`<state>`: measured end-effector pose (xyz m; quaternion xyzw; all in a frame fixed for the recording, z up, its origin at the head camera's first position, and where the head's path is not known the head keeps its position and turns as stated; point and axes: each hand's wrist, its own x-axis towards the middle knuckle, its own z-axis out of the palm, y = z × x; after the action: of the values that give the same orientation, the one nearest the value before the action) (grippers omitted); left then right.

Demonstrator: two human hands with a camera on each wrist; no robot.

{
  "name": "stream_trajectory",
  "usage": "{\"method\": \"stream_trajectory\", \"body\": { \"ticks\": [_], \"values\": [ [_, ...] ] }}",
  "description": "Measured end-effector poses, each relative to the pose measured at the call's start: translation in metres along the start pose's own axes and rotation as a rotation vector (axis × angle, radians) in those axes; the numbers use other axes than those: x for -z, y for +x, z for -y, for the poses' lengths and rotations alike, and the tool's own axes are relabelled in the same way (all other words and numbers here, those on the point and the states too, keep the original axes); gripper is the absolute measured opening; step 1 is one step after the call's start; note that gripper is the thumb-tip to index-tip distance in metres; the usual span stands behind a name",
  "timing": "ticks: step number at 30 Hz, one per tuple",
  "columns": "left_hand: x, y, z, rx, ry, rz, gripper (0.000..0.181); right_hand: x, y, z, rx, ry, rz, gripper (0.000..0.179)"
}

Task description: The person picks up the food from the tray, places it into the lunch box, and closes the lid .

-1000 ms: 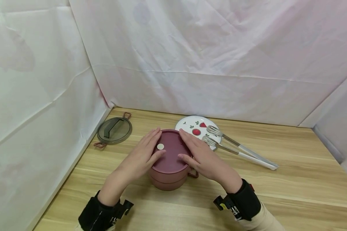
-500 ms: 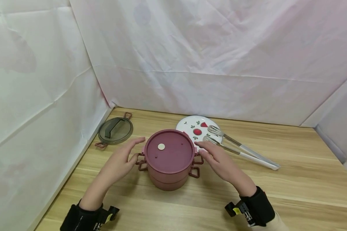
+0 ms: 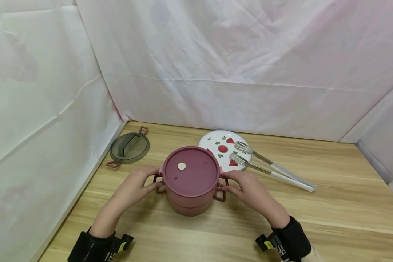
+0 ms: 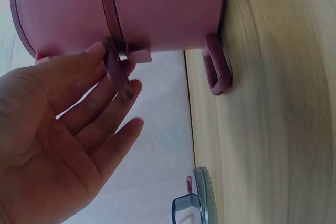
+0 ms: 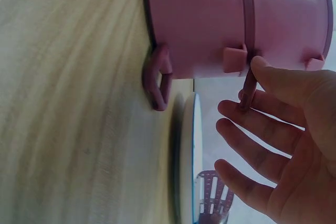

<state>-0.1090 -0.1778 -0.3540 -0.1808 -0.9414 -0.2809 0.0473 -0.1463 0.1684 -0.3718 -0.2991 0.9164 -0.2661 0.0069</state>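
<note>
A maroon two-tier pot (image 3: 191, 203) stands upright on the wooden table, with looped side handles on both tiers. A flat maroon top with a pale round dot covers it. My left hand (image 3: 134, 187) pinches the upper left handle (image 4: 116, 72), its thumb on the near side and fingers behind, the other fingers spread. On the opposite side, my right hand (image 3: 253, 189) pinches the upper right handle (image 5: 248, 87) between thumb and fingers. The lower handles (image 4: 217, 66) are untouched on either side.
At the back left lies a see-through grey lid (image 3: 135, 153) with a dark grip and small maroon side loops. Behind the pot is a white plate (image 3: 209, 140) with red fruit patterns. Metal tongs (image 3: 278, 178) rest across its right edge. White cloth walls (image 3: 216, 109) enclose the table.
Both hands have come off the pot's top, moved outward and down to its sides, and taken hold of the upper handles. The pot, lid, plate and tongs have stayed put.
</note>
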Motion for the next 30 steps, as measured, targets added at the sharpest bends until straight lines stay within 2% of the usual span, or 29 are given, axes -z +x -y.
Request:
{"method": "stream_trajectory", "body": {
  "ticks": [9, 14, 20, 25, 30],
  "values": [
    [-0.009, 0.0, 0.008, 0.021, -0.085, 0.031, 0.034, -0.011, 0.001, -0.003, 0.028, 0.051, 0.011, 0.036],
    [-0.011, 0.001, 0.013, 0.01, -0.129, 0.029, 0.03, -0.013, 0.0, -0.001, -0.017, 0.078, 0.051, 0.039],
    [-0.013, 0.002, 0.017, -0.01, -0.183, 0.039, 0.028, -0.015, -0.003, 0.0, -0.037, 0.088, 0.044, 0.041],
    [-0.012, 0.002, 0.015, -0.023, -0.143, 0.047, 0.031, -0.016, -0.005, 0.001, -0.021, 0.053, 0.022, 0.041],
    [-0.008, 0.002, 0.011, -0.061, -0.034, 0.032, 0.037, -0.016, -0.009, 0.005, 0.043, -0.114, -0.011, 0.043]
  ]
}}
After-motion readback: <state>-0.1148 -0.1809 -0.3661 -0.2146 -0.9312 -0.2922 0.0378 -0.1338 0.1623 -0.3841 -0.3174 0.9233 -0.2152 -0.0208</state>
